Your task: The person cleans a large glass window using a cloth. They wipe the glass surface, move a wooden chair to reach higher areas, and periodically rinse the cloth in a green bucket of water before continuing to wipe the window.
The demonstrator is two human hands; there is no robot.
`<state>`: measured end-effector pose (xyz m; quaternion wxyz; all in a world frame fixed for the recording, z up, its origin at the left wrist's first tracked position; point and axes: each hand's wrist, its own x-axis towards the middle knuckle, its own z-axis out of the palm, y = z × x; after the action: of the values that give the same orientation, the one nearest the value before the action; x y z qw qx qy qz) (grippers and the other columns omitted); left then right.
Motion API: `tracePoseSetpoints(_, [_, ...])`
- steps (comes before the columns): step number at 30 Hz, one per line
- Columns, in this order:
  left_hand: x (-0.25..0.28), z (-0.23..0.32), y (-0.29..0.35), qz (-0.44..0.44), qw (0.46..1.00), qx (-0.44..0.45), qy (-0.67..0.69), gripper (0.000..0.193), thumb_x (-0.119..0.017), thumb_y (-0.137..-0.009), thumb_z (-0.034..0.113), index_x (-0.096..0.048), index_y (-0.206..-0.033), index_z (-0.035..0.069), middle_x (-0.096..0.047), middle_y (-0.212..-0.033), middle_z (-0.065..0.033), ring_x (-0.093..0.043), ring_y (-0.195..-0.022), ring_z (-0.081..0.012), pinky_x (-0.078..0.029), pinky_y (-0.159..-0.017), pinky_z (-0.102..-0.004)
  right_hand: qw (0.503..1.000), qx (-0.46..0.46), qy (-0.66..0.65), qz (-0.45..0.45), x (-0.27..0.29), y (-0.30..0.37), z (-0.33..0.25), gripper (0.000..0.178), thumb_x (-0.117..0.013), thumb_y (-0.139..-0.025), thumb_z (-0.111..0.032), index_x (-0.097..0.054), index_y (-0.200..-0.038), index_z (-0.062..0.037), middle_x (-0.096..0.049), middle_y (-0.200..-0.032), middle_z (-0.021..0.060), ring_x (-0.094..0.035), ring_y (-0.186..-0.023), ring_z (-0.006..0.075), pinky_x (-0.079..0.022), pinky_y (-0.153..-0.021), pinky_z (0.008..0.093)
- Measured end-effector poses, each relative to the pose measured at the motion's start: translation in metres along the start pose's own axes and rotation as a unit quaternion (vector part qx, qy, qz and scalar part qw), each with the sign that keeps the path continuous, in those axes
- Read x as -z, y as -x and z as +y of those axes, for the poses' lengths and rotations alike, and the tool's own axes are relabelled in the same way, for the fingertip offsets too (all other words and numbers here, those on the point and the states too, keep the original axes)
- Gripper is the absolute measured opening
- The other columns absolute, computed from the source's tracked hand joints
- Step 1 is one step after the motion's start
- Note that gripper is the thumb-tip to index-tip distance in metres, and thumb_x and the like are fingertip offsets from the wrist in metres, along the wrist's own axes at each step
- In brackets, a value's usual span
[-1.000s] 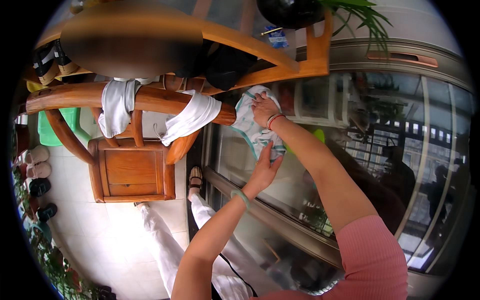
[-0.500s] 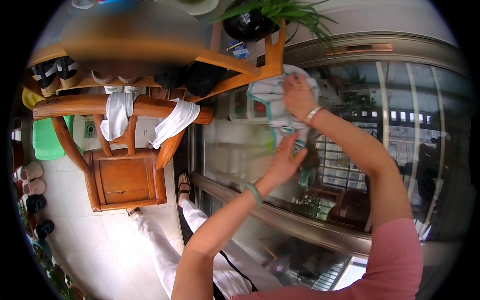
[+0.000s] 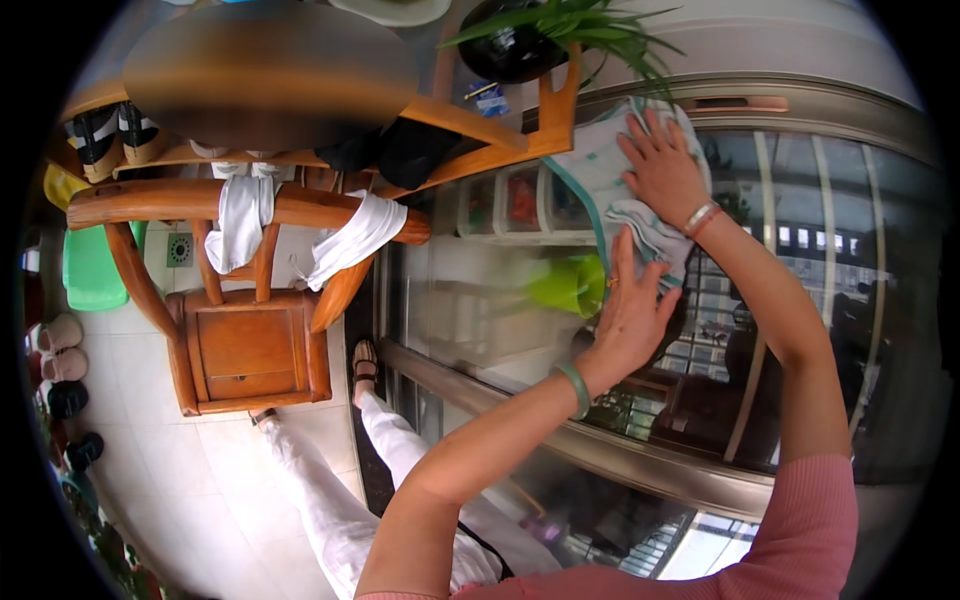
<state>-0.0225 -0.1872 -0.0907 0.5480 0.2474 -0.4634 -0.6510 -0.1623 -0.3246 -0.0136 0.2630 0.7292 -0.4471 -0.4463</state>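
Note:
A white cloth with green edging (image 3: 590, 150) lies against a reflective glass pane (image 3: 480, 310), its lower part bunched in folds. Spread flat on the cloth's upper part is my right hand (image 3: 664, 178), fingers apart and pressing it to the glass. Lower down, my left hand (image 3: 632, 325) rests with stretched fingers at the folded lower edge of the cloth, its fingertips touching it. Neither hand is closed around the fabric. Behind the glass, a bright green container (image 3: 572, 286) shows partly beside my left fingers.
To the left stands a wooden chair (image 3: 250, 350) with white cloths (image 3: 355, 240) over its back. A wooden shelf (image 3: 470, 125) holds shoes and, on top, a dark pot (image 3: 505, 45) with a leafy plant. Metal frame rails (image 3: 600, 455) border the glass; a green basin (image 3: 95, 270) sits far left.
Both hands and the cloth have shifted to the right along the glass. The cloth is more spread out under my right hand, whose fingers are now wider apart. The green container shows more.

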Motion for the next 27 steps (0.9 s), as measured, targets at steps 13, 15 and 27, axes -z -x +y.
tracePoseSetpoints(13, [0.095, -0.207, 0.032, 0.083, 0.968, 0.207, -0.11, 0.072, -0.073, -0.081, 0.007, -0.03, -0.138, 0.003, -0.024, -0.148, -0.0373, -0.03, -0.134, -0.0518, -0.041, -0.099, -0.0469, 0.972, 0.164, -0.104, -0.133, -0.152, -0.139, -0.257, 0.047, -0.045, -0.094, -0.029, -0.055, -0.133, -0.0064, -0.042, -0.151, 0.0062, -0.027, -0.144, 0.0279, -0.015, -0.117, 0.0512])
tracePoseSetpoints(15, [0.104, -0.214, 0.03, 0.123, 0.959, 0.234, -0.103, 0.09, -0.074, -0.081, 0.008, -0.016, -0.15, 0.005, -0.021, -0.149, -0.037, -0.023, -0.139, -0.0502, -0.038, -0.104, -0.0463, 0.959, 0.184, -0.14, -0.161, -0.168, -0.153, -0.287, 0.048, -0.048, -0.092, -0.031, -0.056, -0.132, -0.0067, -0.04, -0.151, 0.0063, -0.026, -0.144, 0.0276, -0.016, -0.117, 0.0506])
tracePoseSetpoints(27, [0.137, -0.258, 0.234, -0.037, 0.88, 0.442, -0.17, 0.078, -0.068, -0.085, 0.017, -0.024, -0.146, -0.004, -0.039, -0.143, -0.0304, -0.043, -0.128, -0.0457, -0.038, -0.105, -0.0457, 0.891, 0.362, -0.188, -0.201, -0.172, -0.02, -0.52, 0.041, -0.055, -0.085, -0.033, -0.069, -0.118, -0.0142, -0.053, -0.141, 0.002, -0.033, -0.14, 0.0258, -0.015, -0.116, 0.055])
